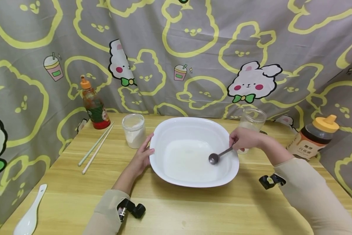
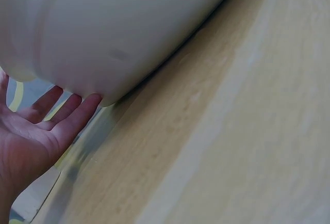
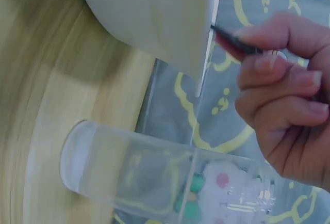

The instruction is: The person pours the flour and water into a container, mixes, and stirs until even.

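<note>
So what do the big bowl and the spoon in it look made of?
White bowl: glossy, opaque, probably glazed ceramic, possibly melamine. Spoon pinched by the right hand: grey with a shiny scoop, likely steel. Left hand rests open against the bowl's rim.

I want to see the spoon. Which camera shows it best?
The head view: the whole spoon shows, its scoop inside the bowl, held by the right hand. The right wrist view shows only some handle; the left wrist view shows none.
</note>
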A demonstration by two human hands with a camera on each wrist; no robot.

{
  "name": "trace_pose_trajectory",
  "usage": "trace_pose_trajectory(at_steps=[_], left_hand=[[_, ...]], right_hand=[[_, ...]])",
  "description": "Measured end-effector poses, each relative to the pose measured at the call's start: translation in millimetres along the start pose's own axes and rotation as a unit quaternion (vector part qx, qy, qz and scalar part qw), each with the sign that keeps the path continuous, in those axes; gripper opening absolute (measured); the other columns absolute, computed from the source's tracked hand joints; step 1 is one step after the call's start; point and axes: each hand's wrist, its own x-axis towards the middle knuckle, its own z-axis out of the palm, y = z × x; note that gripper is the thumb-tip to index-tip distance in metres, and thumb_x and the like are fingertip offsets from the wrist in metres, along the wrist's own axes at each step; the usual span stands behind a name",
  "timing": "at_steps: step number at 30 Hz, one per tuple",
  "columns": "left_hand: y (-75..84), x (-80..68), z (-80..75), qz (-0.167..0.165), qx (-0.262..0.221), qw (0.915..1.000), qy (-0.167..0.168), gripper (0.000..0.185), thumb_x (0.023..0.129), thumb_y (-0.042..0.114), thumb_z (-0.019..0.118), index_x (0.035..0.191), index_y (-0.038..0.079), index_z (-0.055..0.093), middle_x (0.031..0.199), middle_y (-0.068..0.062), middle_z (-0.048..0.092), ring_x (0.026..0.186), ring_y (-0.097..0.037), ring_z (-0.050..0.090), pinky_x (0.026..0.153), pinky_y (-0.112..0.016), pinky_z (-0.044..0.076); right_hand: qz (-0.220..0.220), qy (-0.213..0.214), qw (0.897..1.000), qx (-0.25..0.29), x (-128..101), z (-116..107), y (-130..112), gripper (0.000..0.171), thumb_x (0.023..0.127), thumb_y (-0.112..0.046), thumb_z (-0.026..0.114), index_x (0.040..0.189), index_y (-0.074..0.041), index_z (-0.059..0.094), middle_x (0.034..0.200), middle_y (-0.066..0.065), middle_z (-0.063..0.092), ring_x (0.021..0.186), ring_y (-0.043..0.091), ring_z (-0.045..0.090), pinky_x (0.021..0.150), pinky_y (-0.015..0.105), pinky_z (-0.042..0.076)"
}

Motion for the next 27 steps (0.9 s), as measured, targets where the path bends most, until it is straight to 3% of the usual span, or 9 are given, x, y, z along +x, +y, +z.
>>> trace_pose_trajectory(at_steps=[7, 15, 20, 27], left_hand=[[2.0, -0.2, 0.6, -0.004, -0.005, 1.0, 0.002, 0.068, 0.08, 0.008, 0.046, 0.139, 0.021, 0.016, 0.128, -0.026, 0.028, 0.102, -0.038, 0.043, 0.074, -0.045, 0.044], [0.3, 0.7, -0.1, -0.004, -0.006, 1.0, 0.001, 0.067, 0.08, 0.008, 0.046, 0.139, 0.022, 0.017, 0.127, -0.027, 0.029, 0.101, -0.04, 0.042, 0.071, -0.042, 0.046], [-0.6, 0.9, 0.2, -0.004, -0.009, 0.9999, 0.003, 0.068, 0.079, 0.009, 0.048, 0.139, 0.021, 0.018, 0.126, -0.026, 0.03, 0.097, -0.033, 0.047, 0.069, -0.04, 0.047], [-0.2, 0.9, -0.2, -0.005, -0.011, 0.9999, 0.0, 0.067, 0.08, 0.008, 0.046, 0.139, 0.02, 0.017, 0.127, -0.027, 0.029, 0.093, -0.027, 0.051, 0.069, -0.038, 0.048]], right_hand=[[0.01, 0.077, 0.997, -0.019, 29.2, 8.5, -3.2, 0.009, 0.071, 0.001, 0.053, 0.078, 0.002, 0.059, 0.057, 0.004, 0.05, 0.05, 0.015, 0.045, 0.048, 0.027, 0.037], [-0.048, 0.107, 0.993, 0.032, 60.2, 39.1, -11.8, 0.009, 0.074, 0.001, 0.056, 0.083, 0.002, 0.058, 0.055, 0.005, 0.052, 0.047, 0.013, 0.047, 0.043, 0.025, 0.039], [-0.089, 0.065, 0.991, 0.074, 70.2, 58.9, -24.2, 0.012, 0.078, -0.002, 0.057, 0.089, 0.002, 0.059, 0.054, 0.004, 0.052, 0.044, 0.012, 0.044, 0.04, 0.024, 0.036], [-0.127, -0.04, 0.984, 0.119, 58.0, 67.5, -33.2, 0.012, 0.079, -0.002, 0.057, 0.09, 0.001, 0.061, 0.053, 0.006, 0.052, 0.04, 0.011, 0.038, 0.038, 0.021, 0.032]])
